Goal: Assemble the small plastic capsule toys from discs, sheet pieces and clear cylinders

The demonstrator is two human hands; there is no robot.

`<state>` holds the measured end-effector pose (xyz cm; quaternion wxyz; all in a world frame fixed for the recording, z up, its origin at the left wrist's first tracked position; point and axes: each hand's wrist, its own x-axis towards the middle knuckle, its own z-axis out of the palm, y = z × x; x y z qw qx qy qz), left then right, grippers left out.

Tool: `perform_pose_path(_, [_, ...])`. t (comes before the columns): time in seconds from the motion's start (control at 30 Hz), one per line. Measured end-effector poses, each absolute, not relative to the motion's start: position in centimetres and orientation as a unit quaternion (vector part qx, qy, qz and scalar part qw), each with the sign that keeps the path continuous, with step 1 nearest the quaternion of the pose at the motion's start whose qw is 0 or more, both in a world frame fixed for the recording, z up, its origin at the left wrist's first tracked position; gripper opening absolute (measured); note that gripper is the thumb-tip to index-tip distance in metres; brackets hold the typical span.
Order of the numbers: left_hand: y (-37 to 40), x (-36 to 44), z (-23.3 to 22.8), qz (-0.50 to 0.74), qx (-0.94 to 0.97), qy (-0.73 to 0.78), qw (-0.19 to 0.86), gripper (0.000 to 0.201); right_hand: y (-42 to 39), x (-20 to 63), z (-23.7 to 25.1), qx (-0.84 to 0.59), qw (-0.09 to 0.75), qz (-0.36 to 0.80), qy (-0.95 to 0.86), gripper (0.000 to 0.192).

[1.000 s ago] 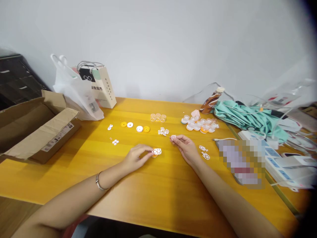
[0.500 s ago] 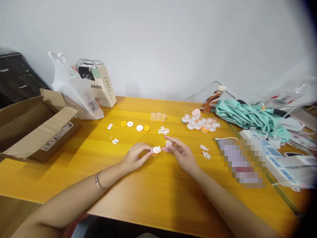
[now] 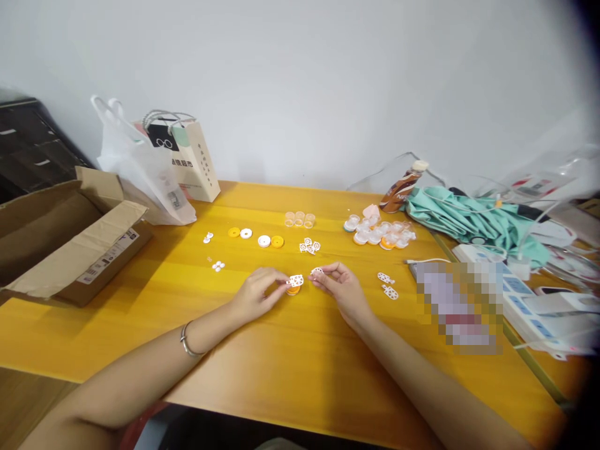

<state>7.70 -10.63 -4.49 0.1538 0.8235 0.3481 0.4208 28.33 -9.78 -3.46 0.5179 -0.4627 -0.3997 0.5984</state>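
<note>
My left hand point(image 3: 260, 292) pinches a white perforated plastic piece point(image 3: 296, 280) that sits on a small orange cup point(image 3: 293, 290) on the yellow table point(image 3: 300, 369). My right hand point(image 3: 341, 287) pinches a smaller white round perforated disc point(image 3: 317, 271) just right of that piece, a short gap between them. Behind the hands lie more white perforated pieces point(image 3: 309, 247), yellow and white round caps point(image 3: 270, 241) and three clear cups point(image 3: 299, 219).
An open cardboard box point(image 3: 65, 237) and two bags point(image 3: 159, 169) stand at the back left. A heap of clear and orange cups point(image 3: 379, 232), a bottle point(image 3: 402, 185), green cloth point(image 3: 469, 220), a power strip point(image 3: 529, 300) and cables crowd the right side.
My right hand brought the small white disc from the right in toward the piece held by my left hand. The left hand stayed almost still.
</note>
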Motion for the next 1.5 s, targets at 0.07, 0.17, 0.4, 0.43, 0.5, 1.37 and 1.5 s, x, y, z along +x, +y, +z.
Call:
perform_pose_path(0.07, [-10.6, 7.7, -4.5, 0.416, 0.827, 0.346, 0.15, 0.009, -9.7, 28.4, -3.6, -0.468, 0.517, 0.573, -0.43, 0.027])
perform_pose_path(0.17, [-10.6, 7.7, -4.5, 0.41, 0.83, 0.349, 0.146, 0.009, -9.6, 28.4, -3.6, -0.467, 0.504, 0.555, -0.47, 0.027])
perform_pose_path(0.4, [-10.5, 7.7, -4.4, 0.405, 0.829, 0.359, 0.141, 0.009, -10.0, 28.5, -3.1, -0.448, 0.493, 0.592, -0.455, 0.026])
perform_pose_path(0.43, [-10.5, 7.7, -4.4, 0.405, 0.83, 0.358, 0.138, 0.009, -10.0, 28.5, -3.1, -0.446, 0.493, 0.591, -0.456, 0.026])
perform_pose_path(0.5, [-10.5, 7.6, -4.5, 0.404, 0.833, 0.355, 0.132, 0.009, -10.1, 28.4, -3.1, -0.442, 0.495, 0.581, -0.471, 0.024])
perform_pose_path(1.37, [-10.8, 7.4, -4.6, 0.396, 0.864, 0.298, 0.084, 0.01, -11.3, 26.9, -2.8, -0.386, 0.438, 0.628, -0.515, 0.029])
perform_pose_path(1.5, [-10.8, 7.5, -4.7, 0.397, 0.865, 0.292, 0.092, 0.01, -11.4, 26.8, -2.6, -0.386, 0.44, 0.628, -0.512, 0.032])
